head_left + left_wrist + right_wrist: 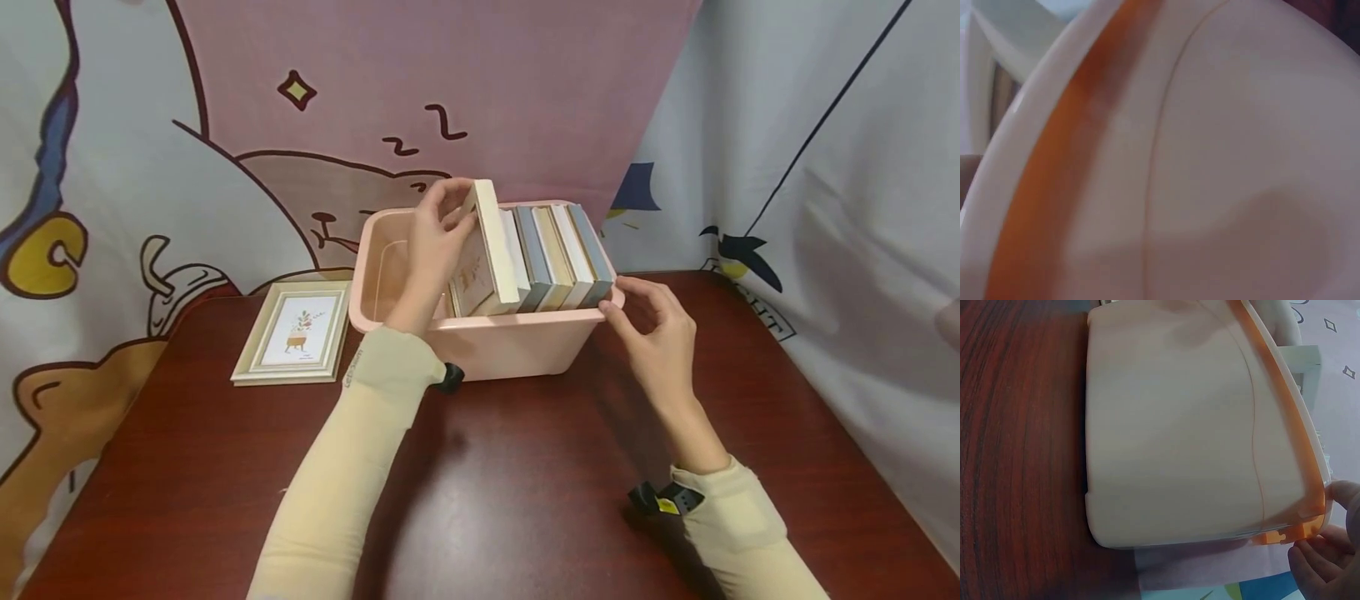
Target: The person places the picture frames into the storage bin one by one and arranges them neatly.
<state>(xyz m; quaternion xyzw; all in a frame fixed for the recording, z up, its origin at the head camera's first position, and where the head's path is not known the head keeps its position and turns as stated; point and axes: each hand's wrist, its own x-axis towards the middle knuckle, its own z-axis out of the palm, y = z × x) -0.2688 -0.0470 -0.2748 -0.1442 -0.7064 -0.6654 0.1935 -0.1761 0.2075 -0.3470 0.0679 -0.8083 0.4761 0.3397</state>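
Note:
In the head view a pink plastic bin [510, 342] holds a row of picture frames [558, 254] standing on edge, with white, grey and cream sides. My left hand [438, 242] grips a cream picture frame [498, 246] by its upper part; this frame sticks up above the others at the row's left end, and its lower part is inside the bin. My right hand [663, 342] pinches the bin's right front rim, thumb on top and fingers beneath, as the right wrist view also shows. In the left wrist view the bin's wall [1241, 125] covers most of the picture.
Left of the bin, another cream picture frame [296, 333] lies face up, showing a potted plant print. Everything stands on a dark red-brown table [525, 475]. A printed curtain [525, 92] hangs right behind it and along the right side.

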